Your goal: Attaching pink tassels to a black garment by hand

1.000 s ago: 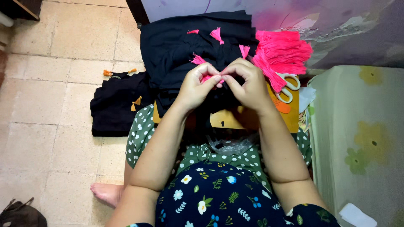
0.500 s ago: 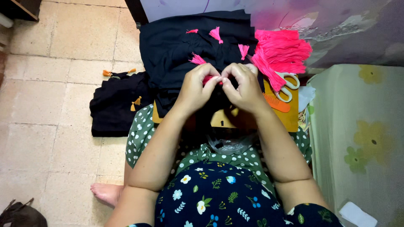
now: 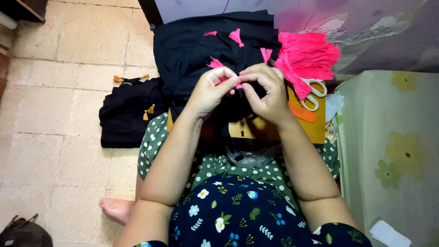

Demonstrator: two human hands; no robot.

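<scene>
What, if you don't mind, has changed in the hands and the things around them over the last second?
Barely anything: the left hand and right hand stay pressed together, pinching a pink tassel on the black cloth. The scissors, orange comb and pink thread bundle lie unmoved.

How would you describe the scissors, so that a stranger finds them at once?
Start at the yellow-brown board on the person's lap. At its upper right edge, under the bundle of pink threads, lie the scissors. Their white handles distinguish them from the orange comb beside them.
</scene>
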